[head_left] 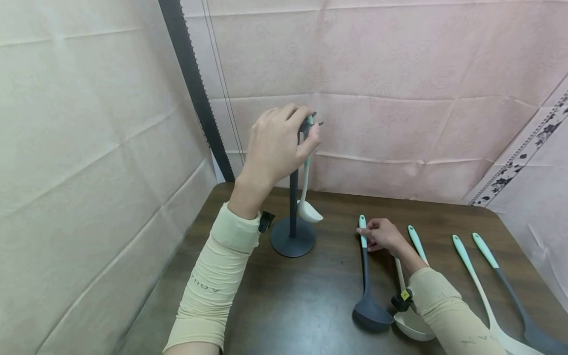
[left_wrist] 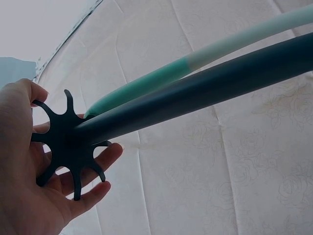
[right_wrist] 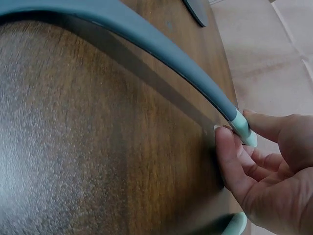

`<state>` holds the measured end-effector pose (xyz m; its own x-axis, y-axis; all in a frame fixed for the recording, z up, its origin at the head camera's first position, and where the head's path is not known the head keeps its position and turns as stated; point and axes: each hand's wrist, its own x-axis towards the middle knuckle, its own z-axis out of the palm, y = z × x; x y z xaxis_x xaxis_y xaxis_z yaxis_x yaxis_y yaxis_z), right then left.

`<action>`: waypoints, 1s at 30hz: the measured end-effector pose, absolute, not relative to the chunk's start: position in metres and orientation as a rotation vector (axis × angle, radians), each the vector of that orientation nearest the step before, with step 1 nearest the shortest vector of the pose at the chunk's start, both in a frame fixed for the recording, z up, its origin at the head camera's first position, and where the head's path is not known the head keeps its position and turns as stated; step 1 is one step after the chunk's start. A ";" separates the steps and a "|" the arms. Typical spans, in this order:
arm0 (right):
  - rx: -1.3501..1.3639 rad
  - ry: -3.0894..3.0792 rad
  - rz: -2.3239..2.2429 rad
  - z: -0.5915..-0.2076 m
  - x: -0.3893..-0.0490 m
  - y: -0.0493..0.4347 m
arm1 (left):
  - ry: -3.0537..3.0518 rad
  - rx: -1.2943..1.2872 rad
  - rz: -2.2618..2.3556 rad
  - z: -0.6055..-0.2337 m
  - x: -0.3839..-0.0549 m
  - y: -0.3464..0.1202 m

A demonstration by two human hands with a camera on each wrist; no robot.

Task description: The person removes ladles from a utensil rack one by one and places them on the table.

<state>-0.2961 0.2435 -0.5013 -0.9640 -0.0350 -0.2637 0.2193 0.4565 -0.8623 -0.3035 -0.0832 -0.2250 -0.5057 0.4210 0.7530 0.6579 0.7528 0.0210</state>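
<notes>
A dark utensil stand (head_left: 293,207) with a round base stands on the table, and a white ladle (head_left: 309,212) with a mint handle (left_wrist: 142,88) hangs from it. Around the hooked top (left_wrist: 66,142) of the stand, my left hand (head_left: 277,143) curls its fingers and thumb. My right hand (head_left: 383,234) pinches the mint handle end (right_wrist: 243,128) of a dark ladle (head_left: 372,314) between thumb and fingers. This ladle's bowl is towards the near side of the table.
Right of the dark ladle lies a white utensil with a round bowl (head_left: 414,326), partly under my right forearm. A white long-handled utensil (head_left: 481,291) and a dark one (head_left: 514,291) lie farther right on the wooden table (head_left: 310,296). Cloth walls (head_left: 399,98) enclose the table.
</notes>
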 end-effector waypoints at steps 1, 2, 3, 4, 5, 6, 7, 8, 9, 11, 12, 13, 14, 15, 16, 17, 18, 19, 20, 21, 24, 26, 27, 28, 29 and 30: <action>0.154 2.463 -1.509 -0.501 -0.296 0.243 | -2.179 -0.803 -0.394 -0.225 -0.303 -0.083; 0.152 2.463 -1.504 -0.501 -0.296 0.243 | -2.181 -0.801 -0.395 -0.225 -0.303 -0.083; 0.149 2.467 -1.498 -0.501 -0.296 0.243 | -2.184 -0.800 -0.396 -0.225 -0.303 -0.083; 0.150 2.469 -1.491 -0.501 -0.296 0.243 | -2.185 -0.799 -0.394 -0.225 -0.303 -0.083; 0.152 2.472 -1.484 -0.501 -0.296 0.242 | -2.184 -0.799 -0.393 -0.224 -0.303 -0.083; 0.153 2.475 -1.476 -0.502 -0.296 0.242 | -2.184 -0.800 -0.394 -0.224 -0.303 -0.083; 0.152 2.478 -1.467 -0.503 -0.296 0.242 | -2.183 -0.799 -0.394 -0.224 -0.302 -0.083; 0.156 2.481 -1.461 -0.503 -0.296 0.242 | -2.182 -0.800 -0.395 -0.224 -0.302 -0.083; 0.156 2.484 -1.455 -0.504 -0.296 0.242 | -2.181 -0.801 -0.397 -0.224 -0.302 -0.083; 0.160 2.485 -1.450 -0.504 -0.296 0.242 | -2.178 -0.802 -0.400 -0.224 -0.302 -0.083; 0.157 2.487 -1.448 -0.504 -0.295 0.241 | -2.177 -0.801 -0.403 -0.224 -0.301 -0.083; 0.157 2.489 -1.447 -0.505 -0.295 0.241 | -2.177 -0.800 -0.406 -0.224 -0.301 -0.083; 0.158 2.490 -1.447 -0.505 -0.295 0.241 | -2.176 -0.798 -0.409 -0.224 -0.301 -0.083; 0.156 2.493 -1.444 -0.505 -0.295 0.241 | -2.176 -0.796 -0.411 -0.224 -0.301 -0.083; 0.155 2.496 -1.442 -0.504 -0.295 0.241 | -2.176 -0.794 -0.413 -0.224 -0.301 -0.083; 0.156 2.498 -1.438 -0.504 -0.295 0.241 | -2.175 -0.792 -0.414 -0.224 -0.301 -0.083; 0.156 2.502 -1.432 -0.504 -0.295 0.240 | -2.177 -0.791 -0.416 -0.224 -0.301 -0.084; 0.157 2.507 -1.422 -0.504 -0.295 0.240 | -2.179 -0.791 -0.416 -0.224 -0.300 -0.084; 0.157 2.512 -1.410 -0.503 -0.295 0.240 | -2.179 -0.790 -0.416 -0.224 -0.300 -0.084; 0.163 2.515 -1.399 -0.503 -0.295 0.240 | -2.179 -0.791 -0.417 -0.224 -0.300 -0.084; 0.156 2.531 -1.355 -0.501 -0.296 0.239 | -2.176 -0.793 -0.418 -0.224 -0.300 -0.083; 0.153 2.541 -1.330 -0.501 -0.297 0.239 | -2.172 -0.796 -0.415 -0.224 -0.300 -0.083; 0.149 2.547 -1.318 -0.501 -0.298 0.239 | -2.171 -0.799 -0.416 -0.224 -0.300 -0.083; 0.141 2.554 -1.306 -0.501 -0.298 0.239 | -2.171 -0.801 -0.415 -0.224 -0.300 -0.083; 0.143 2.556 -1.297 -0.502 -0.299 0.239 | -2.172 -0.802 -0.416 -0.224 -0.300 -0.083; 0.144 2.559 -1.290 -0.503 -0.299 0.240 | -2.173 -0.805 -0.418 -0.224 -0.300 -0.082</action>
<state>-0.2994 0.2399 -0.5030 -0.9583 -0.0333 -0.2839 0.2085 0.5981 -0.7738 -0.3004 -0.0823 -0.2241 -0.5065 0.4124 0.7572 0.6640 0.7468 0.0374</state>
